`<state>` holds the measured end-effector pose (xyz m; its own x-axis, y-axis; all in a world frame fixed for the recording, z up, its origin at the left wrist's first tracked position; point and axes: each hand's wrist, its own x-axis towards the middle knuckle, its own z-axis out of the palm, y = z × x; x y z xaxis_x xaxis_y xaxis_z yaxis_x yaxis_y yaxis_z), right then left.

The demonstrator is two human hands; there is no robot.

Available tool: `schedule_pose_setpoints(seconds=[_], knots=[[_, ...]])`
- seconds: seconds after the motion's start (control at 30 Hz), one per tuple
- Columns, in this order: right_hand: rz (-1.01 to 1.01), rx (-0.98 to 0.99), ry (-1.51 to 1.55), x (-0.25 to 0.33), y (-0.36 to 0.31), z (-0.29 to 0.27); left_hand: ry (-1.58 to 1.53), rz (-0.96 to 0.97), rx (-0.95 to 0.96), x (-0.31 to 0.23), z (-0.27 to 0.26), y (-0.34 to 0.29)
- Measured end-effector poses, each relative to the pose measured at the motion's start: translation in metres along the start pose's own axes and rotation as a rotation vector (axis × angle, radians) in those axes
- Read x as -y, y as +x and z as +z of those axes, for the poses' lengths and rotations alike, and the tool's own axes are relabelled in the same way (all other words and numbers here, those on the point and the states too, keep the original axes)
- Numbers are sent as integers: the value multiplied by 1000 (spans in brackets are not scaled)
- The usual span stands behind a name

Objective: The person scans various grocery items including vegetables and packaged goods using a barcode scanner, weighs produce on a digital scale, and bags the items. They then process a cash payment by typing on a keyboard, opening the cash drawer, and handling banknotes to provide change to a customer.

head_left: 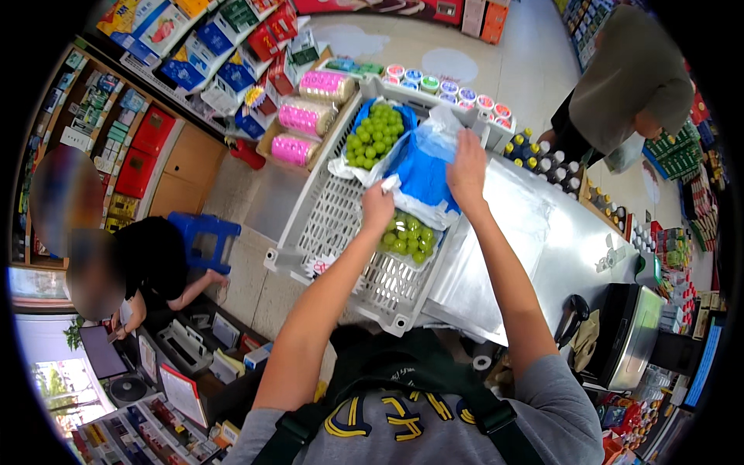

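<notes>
A light grey slotted crate [322, 205] lies in front of me with green grapes in it. One bunch of green grapes [376, 136] is at its far end, in white and blue wrapping. A second bunch [411, 236] sits nearer me under clear wrap. Between them spreads a blue and white wrapping [422, 164], crumpled at its far end; what lies under it is hidden. My left hand [377, 205] is closed on the white edge at its left side. At its right edge, my right hand [467, 174] grips the wrapping, fingertips pointing away from me.
A metal counter [519, 240] adjoins the crate's right side. Pink-labelled packs [306, 116], small round-lidded tubs [448, 91] and bottles [542, 159] stand around. One person [155, 260] is at the left near a blue stool [205, 236]; another person [632, 81] stands far right.
</notes>
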<state>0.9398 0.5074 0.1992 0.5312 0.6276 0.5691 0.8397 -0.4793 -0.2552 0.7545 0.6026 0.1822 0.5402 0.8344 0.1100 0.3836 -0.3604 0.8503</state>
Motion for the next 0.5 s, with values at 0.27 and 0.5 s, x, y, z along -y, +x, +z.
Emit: schedule_pose_setpoints(seconds=[0.27,0.5], knots=[[111,731,46,21,-10,67,-211,30,216,17,-20,10],[172,795,6,33,-1,77,-416,-282,269,32,-190,-26]])
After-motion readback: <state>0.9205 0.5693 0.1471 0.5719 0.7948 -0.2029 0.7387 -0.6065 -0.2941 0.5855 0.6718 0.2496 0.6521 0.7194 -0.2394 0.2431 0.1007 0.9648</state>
